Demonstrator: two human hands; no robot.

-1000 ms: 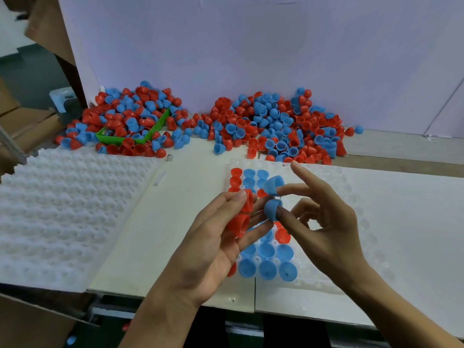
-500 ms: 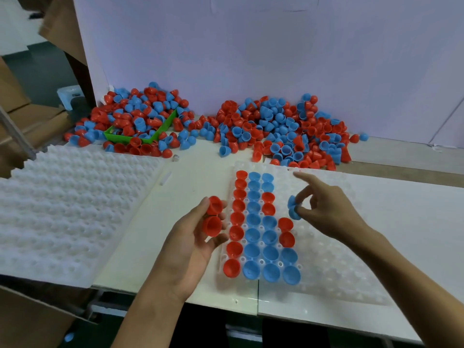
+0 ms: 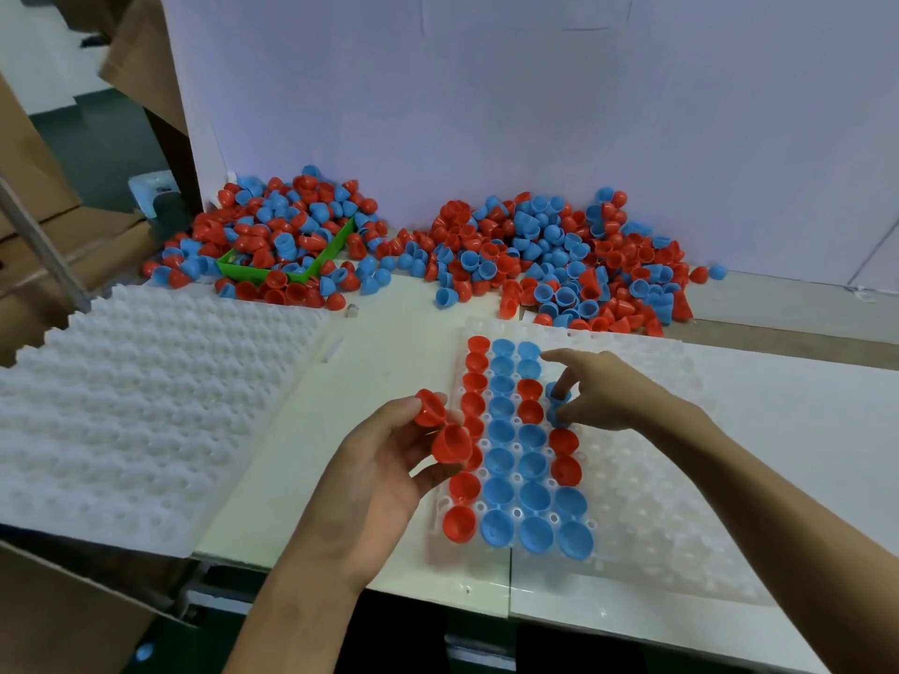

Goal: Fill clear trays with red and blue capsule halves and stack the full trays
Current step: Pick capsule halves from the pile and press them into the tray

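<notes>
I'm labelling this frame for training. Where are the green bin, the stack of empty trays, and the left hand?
green bin [image 3: 292, 276], head view, its near rim.
stack of empty trays [image 3: 146, 411], head view, top tray's bumpy surface.
left hand [image 3: 384, 459], head view, the palm.

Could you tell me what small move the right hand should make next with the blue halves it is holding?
Probably press the blue halves down into the open pockets of the fourth column, just above the red half already seated there. The right hand pinches them right over that spot on the clear tray, while the left hand holds two red halves ready.
</notes>
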